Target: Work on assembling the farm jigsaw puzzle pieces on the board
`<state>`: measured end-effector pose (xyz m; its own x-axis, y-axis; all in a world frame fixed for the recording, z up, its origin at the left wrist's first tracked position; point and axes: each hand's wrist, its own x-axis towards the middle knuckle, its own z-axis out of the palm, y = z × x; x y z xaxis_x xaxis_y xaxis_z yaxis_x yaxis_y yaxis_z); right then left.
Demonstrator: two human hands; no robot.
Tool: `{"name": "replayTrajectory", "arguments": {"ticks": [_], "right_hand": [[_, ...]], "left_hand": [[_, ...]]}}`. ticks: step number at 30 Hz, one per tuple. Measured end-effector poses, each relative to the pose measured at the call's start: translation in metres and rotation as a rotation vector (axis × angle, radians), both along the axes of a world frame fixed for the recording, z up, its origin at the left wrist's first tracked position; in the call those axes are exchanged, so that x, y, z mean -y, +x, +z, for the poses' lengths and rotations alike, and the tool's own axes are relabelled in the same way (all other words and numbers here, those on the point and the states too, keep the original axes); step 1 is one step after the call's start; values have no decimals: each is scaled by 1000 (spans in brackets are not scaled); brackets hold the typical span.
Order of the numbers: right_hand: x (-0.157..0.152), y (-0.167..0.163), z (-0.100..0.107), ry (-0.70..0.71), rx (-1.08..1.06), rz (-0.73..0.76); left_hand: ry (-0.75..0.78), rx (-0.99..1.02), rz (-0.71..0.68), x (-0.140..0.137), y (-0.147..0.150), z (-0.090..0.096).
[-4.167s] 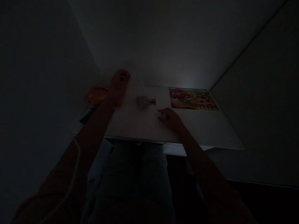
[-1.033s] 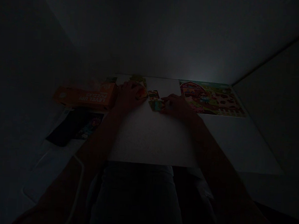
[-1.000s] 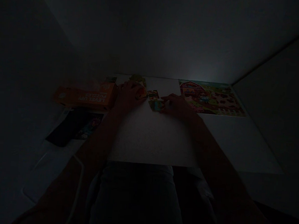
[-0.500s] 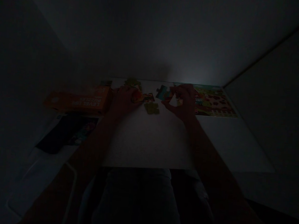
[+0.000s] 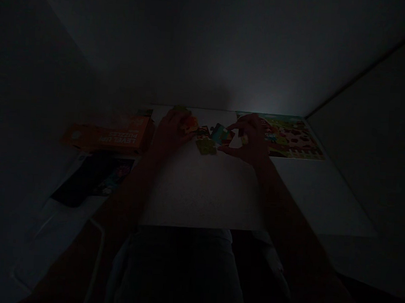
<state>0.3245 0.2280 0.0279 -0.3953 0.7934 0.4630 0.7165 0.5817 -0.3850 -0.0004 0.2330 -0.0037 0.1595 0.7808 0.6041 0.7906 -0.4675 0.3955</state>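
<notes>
The scene is very dim. My left hand (image 5: 171,131) curls around an orange puzzle piece (image 5: 191,123), thumb on its near side and fingers on the far side. Part of a green puzzle piece (image 5: 181,108) shows behind those fingers. My right hand (image 5: 250,142) grips the right part of a teal puzzle piece (image 5: 221,133) between thumb and forefinger. Between the hands lies a small dark patterned puzzle piece (image 5: 203,132), close to the teal one. A plain green puzzle piece (image 5: 206,147) rests just in front of it.
A farm picture sheet (image 5: 294,138) lies at the right, partly behind my right hand. On the left is an orange puzzle box (image 5: 111,135), with a dark cloth-like item (image 5: 80,181) nearer me. The white table (image 5: 203,192) meets a wall at the back.
The teal piece has turned and come slightly nearer with my right hand, towards the pieces in the middle. My left hand has shifted a little to the right with the orange piece.
</notes>
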Motion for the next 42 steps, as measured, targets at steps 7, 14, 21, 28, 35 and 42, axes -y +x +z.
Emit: {"name": "replayTrajectory", "arguments": {"ticks": [7,14,21,28,35,42], "right_hand": [[8,-25,-15,-158,13,343],[11,-36,-17,-227,121,363],[-11,-18,-33,-206,139,142],[-18,-15,-41,-217,109,165],[-19,-15,-34,-93,32,145],[-16,-19,-30,-84,-125,211]], "left_hand": [[-13,67,68,13,7,20],[-86,54,81,17,11,22],[-188,337,-261,9,10,16],[-679,219,-667,20,14,28],[-455,233,-481,12,15,20],[-84,40,-413,2,8,3]]}}
